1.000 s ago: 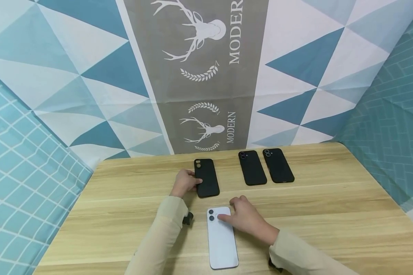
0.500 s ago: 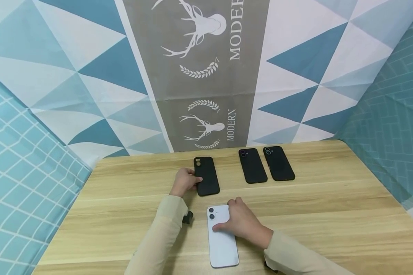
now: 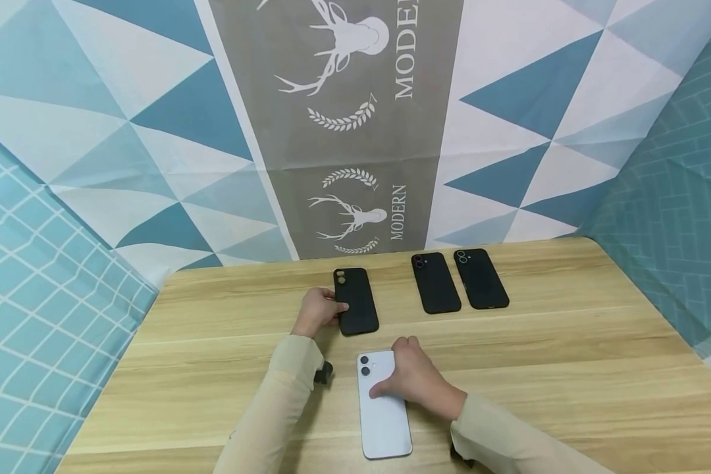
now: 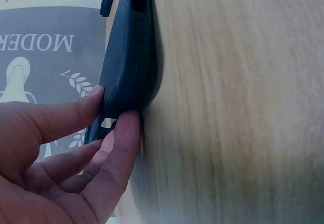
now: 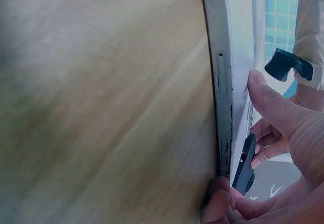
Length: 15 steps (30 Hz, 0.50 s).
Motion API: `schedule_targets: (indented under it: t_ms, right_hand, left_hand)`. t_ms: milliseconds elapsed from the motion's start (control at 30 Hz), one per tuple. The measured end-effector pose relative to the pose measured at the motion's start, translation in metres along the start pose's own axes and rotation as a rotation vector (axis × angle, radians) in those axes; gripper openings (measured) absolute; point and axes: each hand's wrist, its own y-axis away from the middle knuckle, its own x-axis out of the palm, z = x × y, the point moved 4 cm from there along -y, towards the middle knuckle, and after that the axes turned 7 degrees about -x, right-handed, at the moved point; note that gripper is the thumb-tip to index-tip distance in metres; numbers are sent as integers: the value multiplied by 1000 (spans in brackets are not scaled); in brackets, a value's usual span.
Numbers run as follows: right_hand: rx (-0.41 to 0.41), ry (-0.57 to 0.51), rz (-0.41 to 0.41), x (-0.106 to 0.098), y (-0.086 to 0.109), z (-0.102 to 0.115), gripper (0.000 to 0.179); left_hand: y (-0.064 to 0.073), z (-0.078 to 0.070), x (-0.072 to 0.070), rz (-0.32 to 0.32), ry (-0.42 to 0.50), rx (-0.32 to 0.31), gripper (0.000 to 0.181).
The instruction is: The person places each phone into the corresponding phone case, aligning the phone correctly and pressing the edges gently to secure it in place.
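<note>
A black phone case (image 3: 356, 301) lies on the wooden table, its camera cutouts at the far end. My left hand (image 3: 318, 312) pinches its left edge. In the left wrist view the thumb presses the upper face of the case (image 4: 129, 57) and fingers (image 4: 124, 138) touch its side. Nearer to me is a white phone (image 3: 386, 428), back up, with two lenses at its far left corner. My right hand (image 3: 417, 378) holds it by the right edge. In the right wrist view the thumb (image 5: 273, 102) lies on its back, with fingertips (image 5: 216, 204) at the side.
Two more black phone-shaped pieces, one (image 3: 436, 284) beside the other (image 3: 482, 280), lie at the table's back right. A patterned cloth wall (image 3: 355, 131) rises behind the wooden table (image 3: 213, 395). Each sleeve carries a small black mount (image 3: 324, 373).
My right hand has moved left onto the white phone, the thumb sliding down from near the lenses and the fingers reaching its edge. My left hand keeps its hold on the phone case.
</note>
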Motion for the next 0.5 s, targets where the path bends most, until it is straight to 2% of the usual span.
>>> schedule_targets:
  t_ms: [233, 500]
  right_hand:
    - [90, -38, 28, 0, -5, -4, 77]
    - [117, -111, 37, -6, -3, -4, 74]
  left_hand:
    - [-1, 0, 0, 14, 1, 2, 37]
    - [-1, 0, -1, 28, 16, 6, 37]
